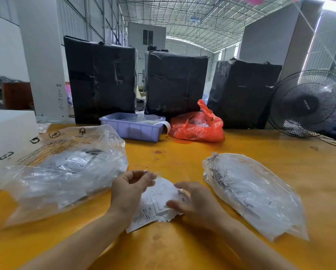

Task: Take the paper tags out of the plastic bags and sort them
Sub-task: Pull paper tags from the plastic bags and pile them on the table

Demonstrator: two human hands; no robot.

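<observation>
- The left hand (131,189) is raised over the near middle of the yellow worktop (182,248), fingers curled and pinching a small clear plastic bag (153,177) at its top edge.
- The right hand (192,203) hovers just beside it, fingers loosely spread and bent over a loose pile of white paper tags (155,207); blur hides whether it touches or holds any tag.
- The tags lie between the two hands, on the worktop near its front edge.
- A big clear bag (65,168) stuffed with bagged tags lies towards the left edge.
- A flatter pile of clear bags (257,193) lies towards the right edge.
- Towards the back edge stand a lilac tray (132,131) and, just beside it on the right, an orange bag (198,127).
- Three black-wrapped bundles (175,82) stand along the back edge, with a fan (309,104) at the back right corner.
</observation>
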